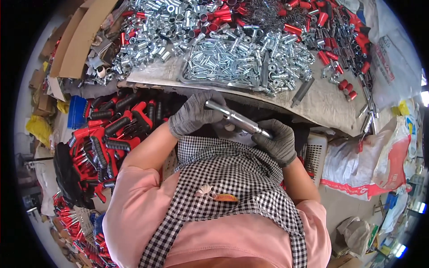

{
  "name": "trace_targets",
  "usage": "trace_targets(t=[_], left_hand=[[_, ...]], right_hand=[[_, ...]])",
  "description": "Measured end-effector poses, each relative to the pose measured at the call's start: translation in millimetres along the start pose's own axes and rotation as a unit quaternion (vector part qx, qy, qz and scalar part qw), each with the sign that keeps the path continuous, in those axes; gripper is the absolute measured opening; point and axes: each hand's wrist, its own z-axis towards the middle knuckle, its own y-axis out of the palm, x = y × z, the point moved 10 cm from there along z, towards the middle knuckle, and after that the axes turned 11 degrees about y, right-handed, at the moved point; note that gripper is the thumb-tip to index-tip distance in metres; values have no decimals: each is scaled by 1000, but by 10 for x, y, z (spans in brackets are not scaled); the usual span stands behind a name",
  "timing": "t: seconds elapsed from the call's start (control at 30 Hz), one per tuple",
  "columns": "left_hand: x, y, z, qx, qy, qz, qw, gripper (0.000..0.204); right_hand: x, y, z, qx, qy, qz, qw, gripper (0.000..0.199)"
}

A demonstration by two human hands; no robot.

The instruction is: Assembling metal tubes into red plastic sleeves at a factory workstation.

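A shiny chrome metal tube (239,119), made of stepped sections, slants between my two hands in front of the table edge. My left hand (199,114), in a grey knit glove, is closed around its upper left end. At its lower right end, the gloved fingers of my right hand (278,140) pinch the narrower tip. Just beyond my hands, a shallow metal tray (214,83) on the table holds many small silvery pins. Loose metal sleeves (154,33) and rings (281,71) are heaped around it.
Red tools with black ribbed grips (118,123) pile up at my left. On the table lie a flat dark metal bar (303,92), red cylinders (344,85) and a wire spring heap (268,13). To my right are a white plastic basket (316,154) and a red-white sack (357,165).
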Motion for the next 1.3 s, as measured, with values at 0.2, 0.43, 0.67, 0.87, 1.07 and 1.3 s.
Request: trace_targets(t=[0.2,0.43,0.67,0.87,1.07,1.3], left_hand=[[100,264,73,-86,-64,-17,994,25],[87,236,183,-27,23,60,998,29],[107,407,315,-48,-5,42,998,32],[324,344,739,-184,101,256,944,24],[-377,-260,1554,-205,20,642,739,33],[-353,-554,1449,-122,12,615,779,34]], right_hand=[[-140,198,-6,-9,-1,-50,999,61],[2,242,224,-100,45,-23,994,75],[-94,342,262,-141,65,-21,988,56],[104,238,292,-112,50,64,990,47],[11,-56,252,-68,75,89,991,36],[-20,-165,186,-24,39,49,998,35]])
